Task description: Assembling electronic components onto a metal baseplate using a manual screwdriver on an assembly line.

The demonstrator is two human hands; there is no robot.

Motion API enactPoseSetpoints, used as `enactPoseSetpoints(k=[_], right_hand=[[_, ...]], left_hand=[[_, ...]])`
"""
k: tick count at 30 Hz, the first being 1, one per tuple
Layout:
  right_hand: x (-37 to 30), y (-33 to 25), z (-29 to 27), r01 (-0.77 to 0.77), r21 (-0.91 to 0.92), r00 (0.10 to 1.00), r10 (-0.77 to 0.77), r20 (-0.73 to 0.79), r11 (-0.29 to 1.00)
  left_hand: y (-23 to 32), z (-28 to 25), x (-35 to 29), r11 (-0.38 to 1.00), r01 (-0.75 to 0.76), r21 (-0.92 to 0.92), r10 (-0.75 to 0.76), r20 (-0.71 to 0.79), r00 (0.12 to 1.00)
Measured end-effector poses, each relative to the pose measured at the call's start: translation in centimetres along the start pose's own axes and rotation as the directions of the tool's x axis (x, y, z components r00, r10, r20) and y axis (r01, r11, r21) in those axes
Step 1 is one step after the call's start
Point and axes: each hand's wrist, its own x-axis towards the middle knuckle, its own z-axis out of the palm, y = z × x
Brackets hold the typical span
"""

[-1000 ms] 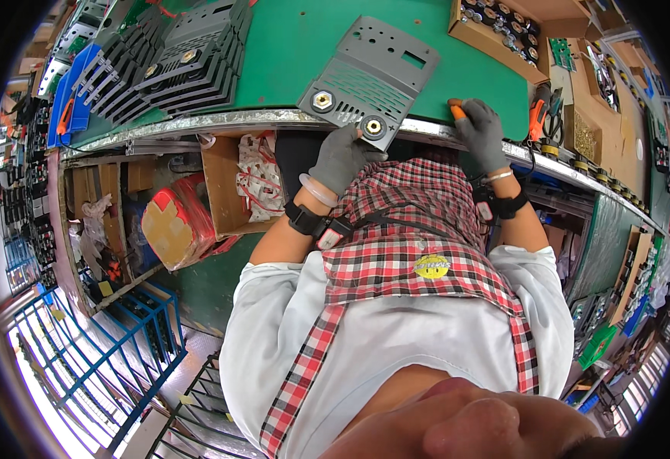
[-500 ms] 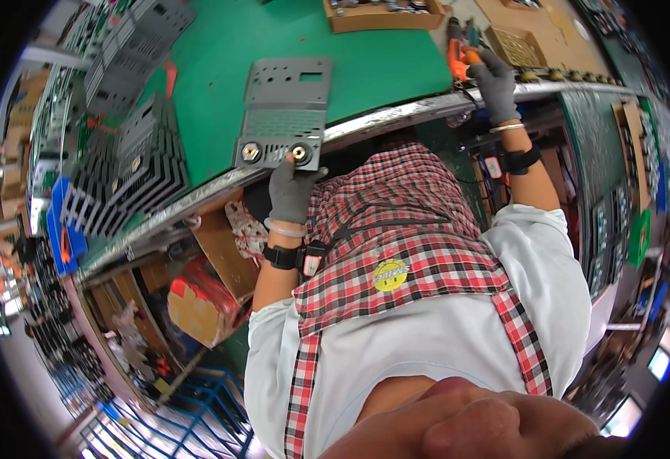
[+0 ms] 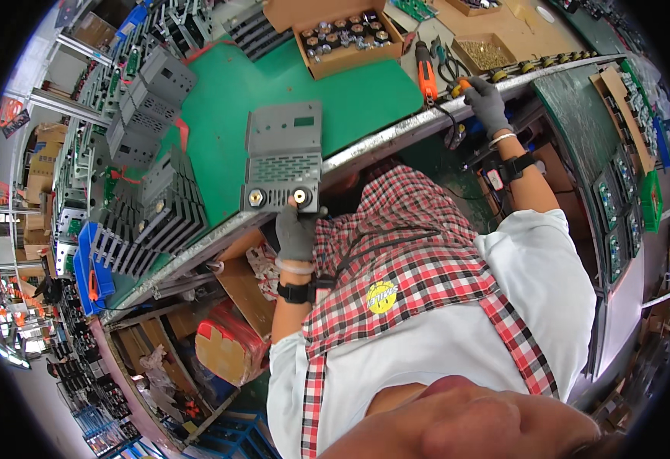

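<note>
A grey sheet-metal panel (image 3: 283,168) with slots and a rectangular cutout lies on the green mat, its near edge at the table's rim. My gloved left hand (image 3: 296,233) grips that near edge, thumb against a round brass-centred fitting (image 3: 302,196). A second fitting, with a hex nut (image 3: 256,198), sits at the panel's near left. At the bench edge to the right, my gloved right hand (image 3: 489,105) is closed round an orange-handled tool (image 3: 465,84); its working end cannot be made out. Beside it lie an orange-and-black power screwdriver (image 3: 426,73) and dark-handled pliers (image 3: 449,67).
Stacked grey panels (image 3: 163,206) stand at left, near a blue bin (image 3: 94,268). A cardboard box (image 3: 350,57) of round fittings stands at the back. A shallow box (image 3: 485,52) of small brass parts lies at the far right. The metal table edge (image 3: 373,149) runs in front of me.
The view has shifted, bringing the box of fittings fully into sight. My right hand has drawn slightly away from the power screwdriver with the orange-handled tool. My left hand keeps its grip on the panel.
</note>
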Motion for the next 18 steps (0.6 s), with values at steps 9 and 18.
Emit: enactPoseSetpoints(k=[9, 18], right_hand=[[4.9, 2.6, 4.2, 0.028, -0.478, 0.997, 0.007, 0.072, 0.878], [2.9, 0.5, 0.7, -0.058, -0.589, 0.907, 0.29, 0.307, 0.806]], left_hand=[[2.4, 0.7, 3.7, 0.997, 0.004, 0.081, 0.001, -0.06, 0.998], [5.1, -0.4, 2.7, 0.846, 0.506, -0.167, -0.525, -0.092, 0.846]])
